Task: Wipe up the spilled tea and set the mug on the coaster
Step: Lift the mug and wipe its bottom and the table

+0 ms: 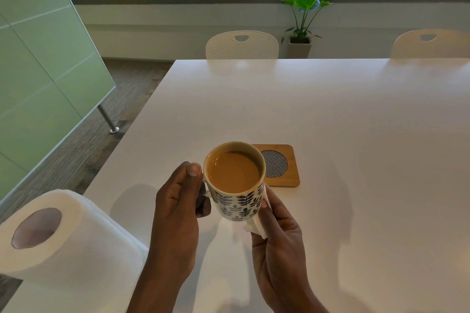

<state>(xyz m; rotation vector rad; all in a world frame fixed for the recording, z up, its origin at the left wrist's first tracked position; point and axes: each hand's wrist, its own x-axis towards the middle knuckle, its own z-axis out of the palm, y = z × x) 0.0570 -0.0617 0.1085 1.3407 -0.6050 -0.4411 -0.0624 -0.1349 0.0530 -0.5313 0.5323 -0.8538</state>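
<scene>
Mug (236, 185), nearly full, held off the table (356, 122) just short of the coaster (282, 173), left hand (178, 201) fingers curled around its handle, right hand (277, 231) fingers pinching a tissue (256, 226) against its side, apparently drying it.

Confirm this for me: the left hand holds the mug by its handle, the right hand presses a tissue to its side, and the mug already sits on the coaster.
Not quite. In the head view the mug is held off the white table, in front of the wooden coaster, not on it. The rest stands: the left hand grips the handle and the right hand presses the tissue to its side.
</scene>
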